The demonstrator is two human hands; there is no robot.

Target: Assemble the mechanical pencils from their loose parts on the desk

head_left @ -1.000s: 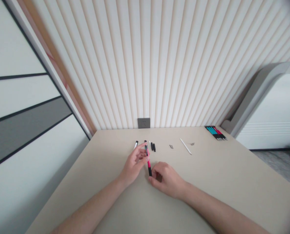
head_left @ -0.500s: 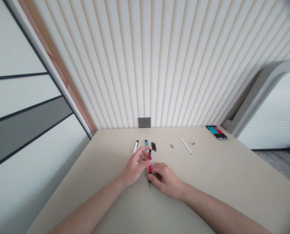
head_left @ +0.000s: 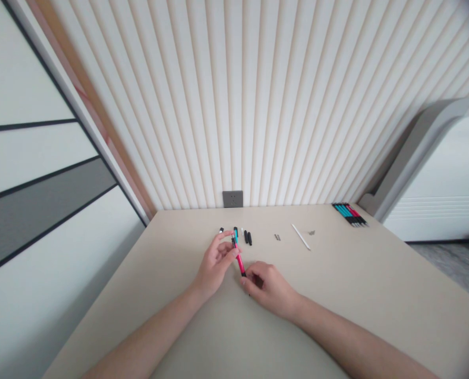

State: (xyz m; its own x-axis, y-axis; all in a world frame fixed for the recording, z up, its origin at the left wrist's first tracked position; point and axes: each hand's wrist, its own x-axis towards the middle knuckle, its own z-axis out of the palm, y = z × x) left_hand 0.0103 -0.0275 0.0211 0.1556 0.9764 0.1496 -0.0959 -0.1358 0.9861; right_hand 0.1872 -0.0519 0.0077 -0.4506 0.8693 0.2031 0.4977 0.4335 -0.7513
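Observation:
A red pen with black ends (head_left: 240,262) is held tilted between my two hands over the table, its top leaning to the left. My left hand (head_left: 213,267) grips its upper part, thumb against the barrel and index finger up at the top end. With thumb and fingers, my right hand (head_left: 271,289) pinches the black lower section and hides most of the tip. Just beyond my left hand lie a blue-and-black pen (head_left: 236,233) and a white pen with a black end (head_left: 221,230), both partly covered. Two short black tubular pieces (head_left: 248,238) lie beside them.
Further right on the beige table (head_left: 329,295) are small metallic pieces (head_left: 277,237), a thin white stick (head_left: 301,237) and a little grey heap (head_left: 311,232). Several blue and red pens (head_left: 350,215) lie in a row by the far right corner. A dark socket (head_left: 233,199) sits on the ribbed wall.
The red pen's top has swung to the left, and my left hand has shifted slightly left with it. Its metal tip, visible before, is now mostly behind my right hand.

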